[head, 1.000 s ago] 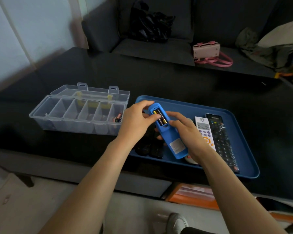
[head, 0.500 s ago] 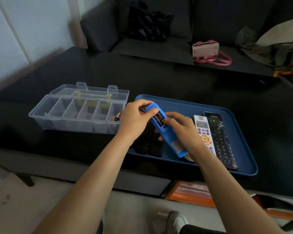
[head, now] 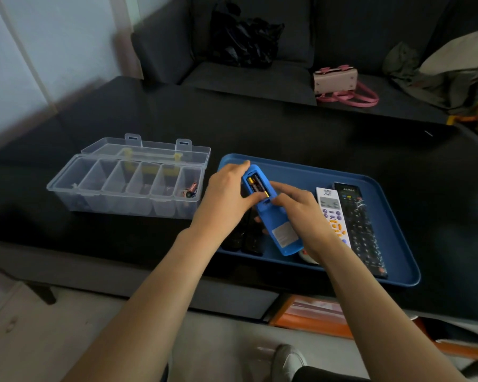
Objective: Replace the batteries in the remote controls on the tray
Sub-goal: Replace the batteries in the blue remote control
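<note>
I hold a blue remote (head: 277,226) face down over the blue tray (head: 392,238), its battery bay open with two black-and-gold batteries (head: 257,186) inside. My left hand (head: 226,197) grips the remote's top end, thumb at the bay's lower edge. My right hand (head: 301,213) holds the remote's middle from the right, its forefinger touching beside the batteries. A white remote (head: 332,216) and a black remote (head: 359,230) lie on the tray's right side. Two dark remotes (head: 246,238) lie under my hands, partly hidden.
A clear plastic organizer box (head: 127,186) with its lid open stands left of the tray on the black table; a few batteries (head: 191,190) lie in its rightmost compartment. A sofa with a pink handbag (head: 340,84) and a black bag (head: 243,37) stands behind.
The blue remote has turned so its open bay faces up again and both batteries show. My left thumb slid from the top of the bay to its lower edge.
</note>
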Demonstrator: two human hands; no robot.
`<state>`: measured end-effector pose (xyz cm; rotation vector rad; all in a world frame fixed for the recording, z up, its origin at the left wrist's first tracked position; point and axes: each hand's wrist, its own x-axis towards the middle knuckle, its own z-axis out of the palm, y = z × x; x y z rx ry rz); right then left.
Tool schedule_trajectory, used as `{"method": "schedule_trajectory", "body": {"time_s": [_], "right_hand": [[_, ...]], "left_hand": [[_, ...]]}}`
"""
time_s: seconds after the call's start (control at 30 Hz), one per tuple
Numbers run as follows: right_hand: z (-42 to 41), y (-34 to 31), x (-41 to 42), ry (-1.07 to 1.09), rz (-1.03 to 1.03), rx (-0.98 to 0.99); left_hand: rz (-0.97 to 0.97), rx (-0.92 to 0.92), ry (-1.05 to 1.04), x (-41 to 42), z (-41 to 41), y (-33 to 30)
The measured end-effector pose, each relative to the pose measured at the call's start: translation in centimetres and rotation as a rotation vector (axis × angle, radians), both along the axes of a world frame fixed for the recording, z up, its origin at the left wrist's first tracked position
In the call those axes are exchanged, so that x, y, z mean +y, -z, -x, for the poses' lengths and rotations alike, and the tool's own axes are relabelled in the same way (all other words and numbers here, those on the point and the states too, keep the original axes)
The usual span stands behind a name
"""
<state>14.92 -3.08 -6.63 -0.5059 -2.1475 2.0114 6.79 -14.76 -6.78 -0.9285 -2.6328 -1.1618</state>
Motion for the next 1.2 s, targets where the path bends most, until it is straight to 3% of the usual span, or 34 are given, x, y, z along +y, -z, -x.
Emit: {"method": "schedule_trajectory", "body": {"time_s": [0.23,0.6,0.97,1.1,1.2], "right_hand": [[-0.3,0.2,0.2,-0.105,-0.141,0.007],[-0.3,0.7,0.3,-0.092,-0.443,-0.04],[-0.1,0.6,-0.1,-0.048,-0.505,-0.057],[0.1,0.4,-0.1,-0.022,-0.48,-0.062],[0.0,0.5,-0.1,-0.011,-0.468,-0.072]], "left_hand": [[0.134,0.022,0.017,-0.2,0.2,-0.2],[0.232,0.062,0.034,-0.2,-0.7,-1.2],[0.475,0.218,0.089,0.9,-0.9,0.0],[0.618,0.359,0.108,1.0,-1.2,0.6],[0.571,0.314,0.133,0.9,-0.9,0.4]]}}
